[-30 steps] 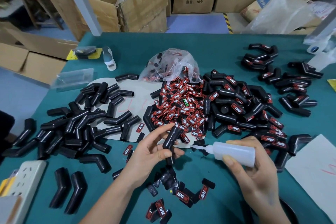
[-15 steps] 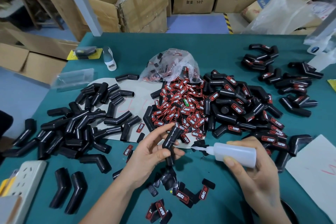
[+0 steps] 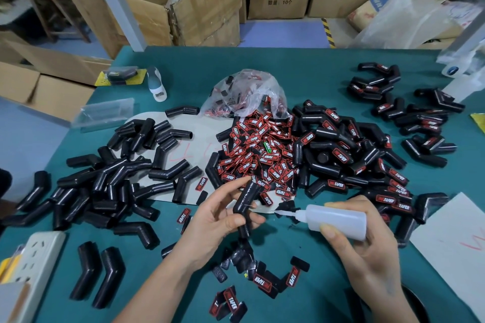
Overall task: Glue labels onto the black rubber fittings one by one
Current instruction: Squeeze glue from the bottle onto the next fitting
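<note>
My left hand [image 3: 217, 220] grips a bent black rubber fitting [image 3: 245, 198] upright over the green table [image 3: 301, 73]. My right hand [image 3: 367, 249] holds a translucent glue bottle [image 3: 338, 220]; its thin nozzle points left, a short gap from the fitting. A heap of red-and-black labels [image 3: 257, 155] lies just behind the hands. Unlabelled fittings [image 3: 110, 186] are piled at the left. Labelled fittings [image 3: 349, 160] are heaped at the right, with more labelled fittings [image 3: 409, 113] farther back.
A clear bag of labels [image 3: 246, 94] sits behind the heap. Loose labels [image 3: 262, 280] lie near the front edge. A white power strip [image 3: 34, 265] is at the lower left and white paper [image 3: 456, 244] at the lower right. Cardboard boxes [image 3: 194, 2] stand beyond the table.
Almost nothing has changed: the bottle and my right hand have drifted very slightly, and my left hand keeps the fitting in the same place.
</note>
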Available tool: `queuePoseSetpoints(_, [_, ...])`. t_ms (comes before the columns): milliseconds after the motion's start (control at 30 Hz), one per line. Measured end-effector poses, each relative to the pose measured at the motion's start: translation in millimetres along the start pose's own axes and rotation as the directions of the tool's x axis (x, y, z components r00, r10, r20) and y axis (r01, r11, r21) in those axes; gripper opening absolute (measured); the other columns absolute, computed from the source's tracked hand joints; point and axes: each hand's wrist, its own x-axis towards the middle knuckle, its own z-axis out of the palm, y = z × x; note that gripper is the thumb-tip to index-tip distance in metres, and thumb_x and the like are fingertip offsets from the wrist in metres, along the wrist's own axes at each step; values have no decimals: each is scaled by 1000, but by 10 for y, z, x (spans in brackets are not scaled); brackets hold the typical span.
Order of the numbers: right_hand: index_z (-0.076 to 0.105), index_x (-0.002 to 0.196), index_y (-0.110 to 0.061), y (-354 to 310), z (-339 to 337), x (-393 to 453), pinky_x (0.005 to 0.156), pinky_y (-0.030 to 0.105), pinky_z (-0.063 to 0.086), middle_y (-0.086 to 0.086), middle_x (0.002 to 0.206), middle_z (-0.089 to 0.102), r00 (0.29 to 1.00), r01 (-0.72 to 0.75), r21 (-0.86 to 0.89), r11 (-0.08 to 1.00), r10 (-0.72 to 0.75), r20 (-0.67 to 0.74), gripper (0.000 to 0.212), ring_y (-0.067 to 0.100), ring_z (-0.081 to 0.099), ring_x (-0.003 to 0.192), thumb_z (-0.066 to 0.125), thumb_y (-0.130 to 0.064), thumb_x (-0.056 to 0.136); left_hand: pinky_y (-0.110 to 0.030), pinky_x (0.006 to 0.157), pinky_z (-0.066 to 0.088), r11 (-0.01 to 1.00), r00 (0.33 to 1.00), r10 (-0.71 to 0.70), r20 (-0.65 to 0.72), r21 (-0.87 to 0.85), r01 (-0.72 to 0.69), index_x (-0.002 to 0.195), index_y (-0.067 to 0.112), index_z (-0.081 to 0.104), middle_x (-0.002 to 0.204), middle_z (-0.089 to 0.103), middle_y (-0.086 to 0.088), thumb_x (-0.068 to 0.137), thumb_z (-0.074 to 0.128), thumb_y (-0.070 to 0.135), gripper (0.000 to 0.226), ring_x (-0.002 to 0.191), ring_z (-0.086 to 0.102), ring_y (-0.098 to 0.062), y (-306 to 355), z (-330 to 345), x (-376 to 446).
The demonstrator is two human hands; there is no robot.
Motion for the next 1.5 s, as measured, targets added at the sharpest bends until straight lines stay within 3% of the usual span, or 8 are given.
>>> queuePoseSetpoints(1367, [67,105,-38,21,-22,-2,74,12,47,-14,100,67,1000,14,-7,1000,-14,-21,23,8,66,90,72,-42,82,-40,91,61,1000,1000,8,14,-16,-8,142,29,64,120,72,-10,77,93,39,72,99,76,-34,1,-28,-13])
queuePoseSetpoints(1500, [68,105,-43,36,-38,-1,72,21,51,-10,101,67,999,-10,13,1000,10,-48,23,14,67,89,72,-45,82,-40,90,61,1000,1000,7,15,-26,-6,141,29,65,116,72,-11,76,93,39,72,97,76,-33,-7,-14,-9])
